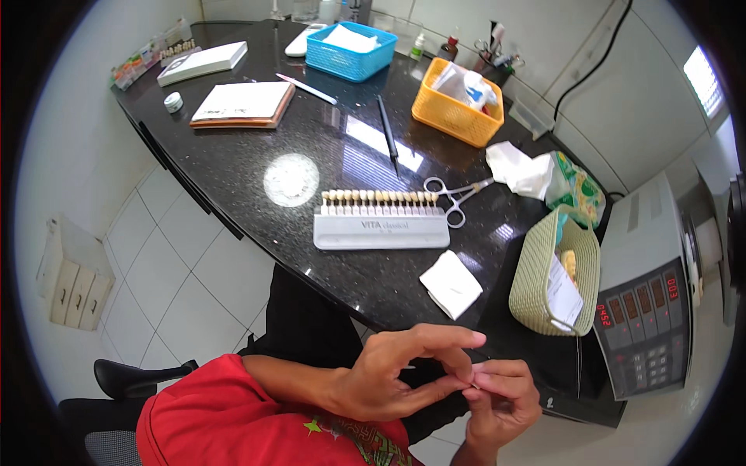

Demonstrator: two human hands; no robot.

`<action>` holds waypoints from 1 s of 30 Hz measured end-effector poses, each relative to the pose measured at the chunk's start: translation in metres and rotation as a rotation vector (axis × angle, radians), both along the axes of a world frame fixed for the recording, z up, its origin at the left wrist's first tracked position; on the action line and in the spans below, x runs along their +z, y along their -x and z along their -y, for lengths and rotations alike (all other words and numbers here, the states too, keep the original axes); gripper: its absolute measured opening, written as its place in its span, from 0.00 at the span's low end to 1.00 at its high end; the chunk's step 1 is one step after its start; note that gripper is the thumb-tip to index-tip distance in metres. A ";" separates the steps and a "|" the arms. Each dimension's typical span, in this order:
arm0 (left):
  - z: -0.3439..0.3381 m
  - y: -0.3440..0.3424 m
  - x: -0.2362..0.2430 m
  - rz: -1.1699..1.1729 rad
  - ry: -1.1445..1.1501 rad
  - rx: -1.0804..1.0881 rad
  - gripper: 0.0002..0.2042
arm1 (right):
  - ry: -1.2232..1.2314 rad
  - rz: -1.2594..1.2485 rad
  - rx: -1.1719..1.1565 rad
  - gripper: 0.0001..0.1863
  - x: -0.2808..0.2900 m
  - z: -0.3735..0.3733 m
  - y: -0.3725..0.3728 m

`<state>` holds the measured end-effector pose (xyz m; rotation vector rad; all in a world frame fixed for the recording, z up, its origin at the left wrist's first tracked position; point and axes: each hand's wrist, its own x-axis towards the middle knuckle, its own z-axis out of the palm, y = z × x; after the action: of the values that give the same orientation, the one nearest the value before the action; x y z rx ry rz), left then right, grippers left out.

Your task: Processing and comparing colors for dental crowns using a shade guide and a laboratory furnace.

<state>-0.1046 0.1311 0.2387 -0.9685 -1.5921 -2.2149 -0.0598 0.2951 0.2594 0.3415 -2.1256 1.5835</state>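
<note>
My left hand point(408, 371) is closed in a pinch, thumb and a bent finger meeting while the index finger stretches to the right. Against its fingertips, my right hand point(503, 400) pinches too, its fingers curled. Whatever sits between the fingertips is too small to make out. Both hands are in front of the dark counter's near edge. Closest to them on the counter lies a folded white tissue point(451, 285). Behind it stands a grey tooth shade guide point(381, 231) with a row of tooth-coloured tabs. Scissor-handled forceps point(458, 203) lie beside its right end.
On the right stand a green woven basket point(522, 281) and a machine with a red-lit panel point(645, 334). An orange basket point(454, 120), a blue basket point(350, 64) and a black pen-like tool point(387, 132) occupy the back. A notepad point(241, 105) lies at left.
</note>
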 end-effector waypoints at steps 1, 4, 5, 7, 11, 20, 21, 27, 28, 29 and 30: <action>0.001 0.001 0.002 -0.009 -0.003 0.009 0.27 | -0.003 -0.009 0.009 0.14 0.006 -0.002 0.004; 0.003 0.007 0.010 -0.010 -0.090 0.054 0.23 | -0.163 -0.027 0.126 0.11 0.028 -0.003 0.021; 0.007 0.012 0.010 -0.011 -0.098 0.053 0.23 | -0.089 0.013 0.125 0.09 0.036 0.004 0.026; 0.021 0.023 0.012 -0.107 -0.082 0.146 0.19 | -0.158 -0.101 0.169 0.07 0.051 0.008 0.046; 0.057 0.049 0.016 -0.208 0.005 0.356 0.09 | -0.092 0.075 0.188 0.07 0.091 0.013 0.087; 0.144 0.084 0.014 -0.006 0.120 0.785 0.05 | -0.354 0.544 0.196 0.09 0.121 0.002 0.194; 0.149 0.084 0.011 0.070 0.104 0.848 0.05 | -0.351 0.548 0.204 0.09 0.117 0.006 0.205; 0.148 0.082 0.006 -0.004 0.106 0.839 0.06 | -0.320 0.615 0.275 0.14 0.099 0.018 0.240; 0.149 0.082 0.006 -0.017 0.100 0.849 0.07 | -0.324 0.617 0.275 0.14 0.095 0.018 0.247; 0.149 0.083 0.005 -0.030 0.094 0.858 0.07 | -0.374 0.615 0.294 0.13 0.091 0.018 0.253; 0.149 0.083 0.005 -0.027 0.091 0.857 0.07 | -0.424 0.613 0.313 0.12 0.090 0.018 0.257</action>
<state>-0.1873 -0.0183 0.2439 -0.2265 -1.6685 -1.5294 -0.3170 0.2768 0.3491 0.3705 -3.0226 1.5199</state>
